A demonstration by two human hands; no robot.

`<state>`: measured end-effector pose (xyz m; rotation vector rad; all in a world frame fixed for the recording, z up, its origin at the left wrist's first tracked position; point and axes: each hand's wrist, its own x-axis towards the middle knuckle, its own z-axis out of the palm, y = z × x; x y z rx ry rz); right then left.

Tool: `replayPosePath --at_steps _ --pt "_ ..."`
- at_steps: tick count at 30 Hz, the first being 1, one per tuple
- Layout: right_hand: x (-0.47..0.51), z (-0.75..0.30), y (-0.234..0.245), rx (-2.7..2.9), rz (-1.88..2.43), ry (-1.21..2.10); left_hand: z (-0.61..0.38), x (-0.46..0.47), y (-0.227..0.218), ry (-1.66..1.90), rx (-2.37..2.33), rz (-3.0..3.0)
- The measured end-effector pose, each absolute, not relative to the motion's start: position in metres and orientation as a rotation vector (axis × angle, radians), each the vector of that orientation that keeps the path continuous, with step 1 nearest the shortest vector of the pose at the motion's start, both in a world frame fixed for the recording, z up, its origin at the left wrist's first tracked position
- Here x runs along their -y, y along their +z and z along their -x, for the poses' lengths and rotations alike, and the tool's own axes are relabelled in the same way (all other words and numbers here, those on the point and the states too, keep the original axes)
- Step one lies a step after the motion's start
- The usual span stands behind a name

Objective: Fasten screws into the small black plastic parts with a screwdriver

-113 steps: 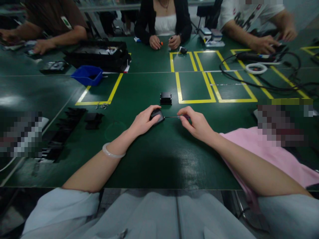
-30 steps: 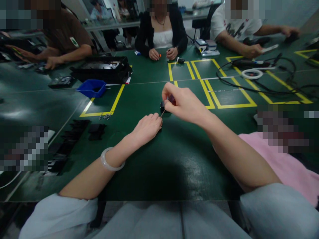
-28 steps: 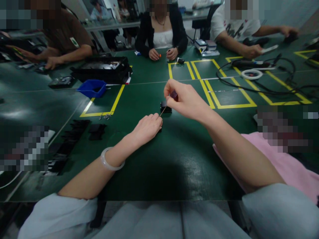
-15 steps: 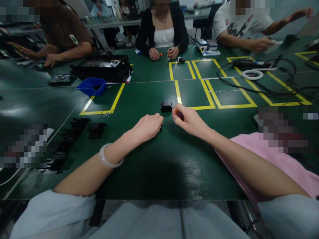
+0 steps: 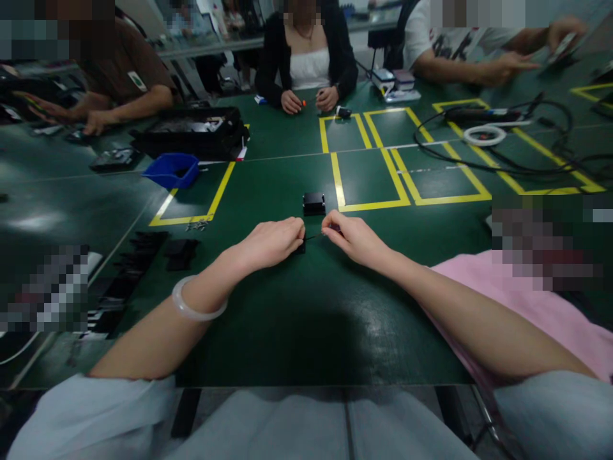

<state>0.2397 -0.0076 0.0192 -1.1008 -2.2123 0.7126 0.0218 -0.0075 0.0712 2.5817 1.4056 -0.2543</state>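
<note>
My left hand lies curled over a small black part on the green table, pinning it down; most of the part is hidden under my fingers. My right hand pinches a small screwdriver with a dark red handle, its thin shaft pointing left at the part. A second small black block sits just beyond my hands, untouched.
Black plastic parts lie in rows at the left, with loose screws near yellow tape lines. A blue bin and a black tray stand farther back. Cables and a white tape ring lie at right. Other people work across the table.
My right hand came down from above the black block to table level, laying the screwdriver nearly flat with its tip at the part. My left hand stayed on the part.
</note>
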Motion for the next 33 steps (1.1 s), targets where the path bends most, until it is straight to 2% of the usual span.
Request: replayPosePath --at_steps 3,6,11,15,23,27,30,33 --pt "0.007 -0.240 0.018 2.204 1.074 0.729 0.005 -0.002 0.075 0.051 -1.411 -2.399" --pt "0.006 -0.240 0.017 2.182 1.037 0.750 0.051 -0.019 0.076 0.253 -1.671 -2.324" --pt "0.004 -0.241 0.016 2.125 1.010 0.777 0.136 -0.053 0.069 -0.022 -2.165 -2.178" --pt "0.004 -0.242 0.016 2.094 0.997 0.801 0.178 -0.075 0.060 -0.154 -2.378 -1.999" --pt "0.004 -0.243 0.015 2.017 0.955 0.877 0.201 -0.089 0.052 -0.251 -2.394 -1.939" --pt "0.002 -0.244 0.013 1.895 0.918 0.995 0.189 -0.089 0.051 -0.225 -2.373 -2.221" --pt "-0.001 -0.247 0.014 1.851 0.912 1.037 0.158 -0.080 0.054 -0.019 -2.116 -2.373" --pt "-0.002 -0.249 0.015 1.828 0.924 1.051 0.114 -0.060 0.058 0.181 -1.615 -2.310"
